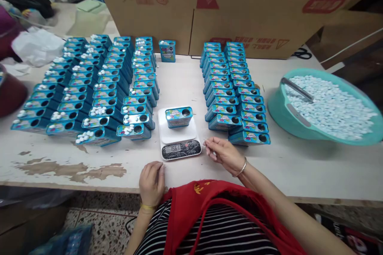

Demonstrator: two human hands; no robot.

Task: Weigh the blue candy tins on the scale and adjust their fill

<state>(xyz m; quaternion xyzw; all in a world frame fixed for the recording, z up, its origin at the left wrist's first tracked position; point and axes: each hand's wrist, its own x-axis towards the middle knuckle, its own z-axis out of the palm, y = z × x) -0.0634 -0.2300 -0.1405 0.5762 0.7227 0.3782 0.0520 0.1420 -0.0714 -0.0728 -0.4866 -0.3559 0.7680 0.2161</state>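
A blue candy tin (178,117) stands upright on the white kitchen scale (178,133), its round top hole facing up. Digits show on the scale's display (173,149). Just right of the scale, my right hand (225,154) is closed in a pinch, with small white candies showing at its fingertips and under its fingers. My left hand (152,181) rests at the table's front edge, below the scale's left corner. Its fingers are curled in and nothing shows in them, though the palm side is hidden.
Rows of blue tins (98,93) fill the left, many topped with white candies. More rows of tins (223,99) stand right of the scale. A turquoise basin (299,123) of candies holds a metal scoop (297,89). A large cardboard box (167,12) borders the back.
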